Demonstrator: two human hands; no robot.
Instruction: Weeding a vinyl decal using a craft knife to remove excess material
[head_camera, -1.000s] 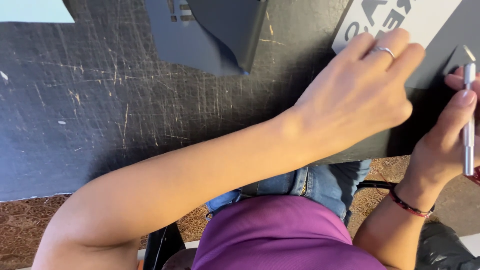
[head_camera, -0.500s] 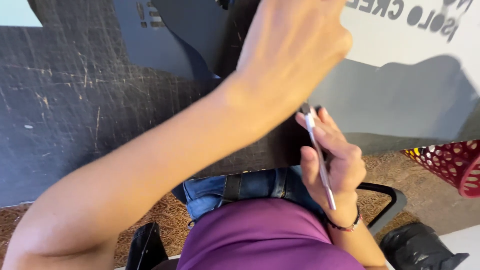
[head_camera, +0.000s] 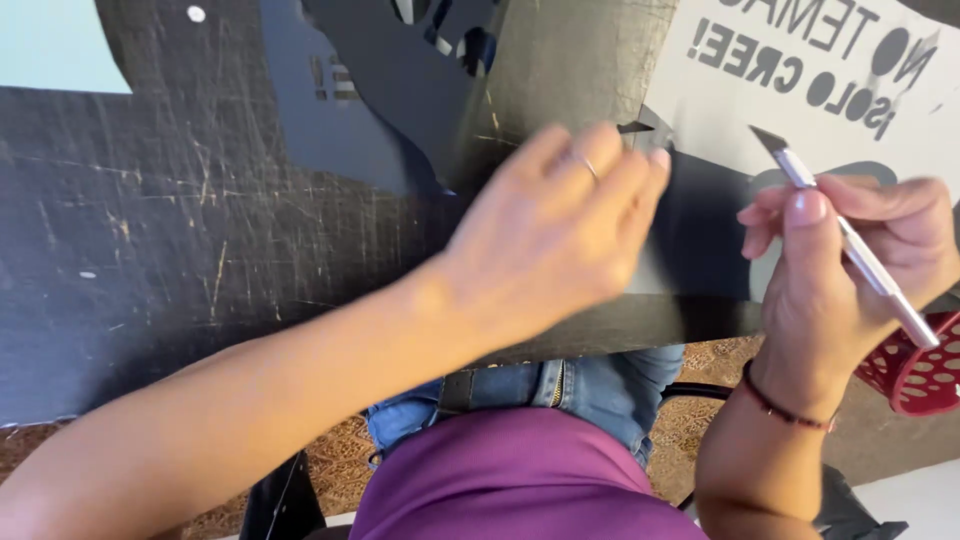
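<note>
My left hand (head_camera: 555, 225), a ring on one finger, lies flat on the dark cut sheet (head_camera: 690, 225) near the table's front edge, fingertips pressing its upper edge. My right hand (head_camera: 850, 265) grips a slim silver craft knife (head_camera: 850, 240) like a pen, blade tip pointing up and left over the grey stencil sheet (head_camera: 790, 100) with dark cut-out letters. The blade hovers just right of my left fingertips. A thin bracelet circles my right wrist.
A scratched black cutting board (head_camera: 200, 240) covers the table. Dark blue cut-out paper pieces (head_camera: 390, 80) lie at the top middle. A red perforated basket (head_camera: 915, 370) sits low on the right. Patterned floor shows below.
My left hand has come down from the top onto the dark sheet. My right hand with the knife has risen from near my lap to the stencil sheet on the right.
</note>
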